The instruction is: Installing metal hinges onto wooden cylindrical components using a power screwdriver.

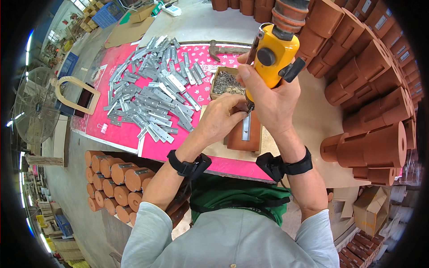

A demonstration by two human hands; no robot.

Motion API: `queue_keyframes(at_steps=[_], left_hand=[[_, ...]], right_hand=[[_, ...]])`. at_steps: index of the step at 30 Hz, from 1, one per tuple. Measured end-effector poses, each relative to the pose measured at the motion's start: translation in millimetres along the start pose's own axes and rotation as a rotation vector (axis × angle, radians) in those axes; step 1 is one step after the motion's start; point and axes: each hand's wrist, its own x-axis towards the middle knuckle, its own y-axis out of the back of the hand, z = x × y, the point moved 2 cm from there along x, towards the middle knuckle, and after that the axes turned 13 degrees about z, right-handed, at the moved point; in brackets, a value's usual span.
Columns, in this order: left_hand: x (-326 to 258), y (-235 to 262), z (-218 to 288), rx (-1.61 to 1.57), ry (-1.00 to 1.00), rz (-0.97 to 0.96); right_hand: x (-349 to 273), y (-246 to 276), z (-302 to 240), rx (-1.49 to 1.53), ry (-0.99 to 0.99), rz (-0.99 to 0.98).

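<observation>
near the front edge of the pink patterned table cover [120, 129], the brown wooden block [255, 136] with a silver metal strip [246, 127] lies under both hands. the right hand [268, 100] is wrapped tight around a yellow pneumatic screwdriver [272, 53], standing upright on the strip. the left hand [221, 118] has its fingers pressed together, pinching at the tool's tip just above the strip; what they pinch is hidden.

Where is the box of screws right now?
In the head view, the screw box sits on the pink mat just above centre, right of the metal plates and just beyond the left hand, beside the yellow driver.
</observation>
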Motion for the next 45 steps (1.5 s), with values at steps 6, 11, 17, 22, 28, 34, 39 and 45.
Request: queue_keyframes(at_steps=[6, 11, 17, 22, 28, 34, 39, 45], left_hand=[[-0.6, -0.1, 2.0, -0.005, 0.007, 0.007], [-0.2, 3.7, 2.4, 0.005, 0.083, -0.092], [-10.7, 0.5, -6.7, -0.002, 0.089, -0.316], [-15.7, -1.2, -10.0, 0.020, -0.016, -0.243], [-17.1, -1.8, -14.0, -0.011, -0.041, -0.227], [-17.1, -1.3, -13.3, 0.019, -0.035, -0.232], [-16.0, -1.9, -11.8, 0.005, 0.005, -0.250], [-16.6, -1.5, -13.0, 0.023, 0.006, -0.247]], right_hand=[[-0.6, 1.4, 2.1, -0.076, 0.089, -0.008], [-2.8, 1.6, 1.0, -0.086, 0.032, -0.022], [-4.5, 0.8, 3.5, -0.057, 0.060, -0.004], [-5.8, 0.8, 1.1, -0.088, 0.028, -0.026], [-8.6, -1.1, -0.7, -0.016, -0.038, -0.008], [-8.5, -1.4, -0.2, -0.008, -0.038, 0.003], [-8.3, 2.1, 1.7, -0.043, -0.053, 0.026], [-9.3, 2.3, 7.7, -0.060, -0.044, 0.023]])
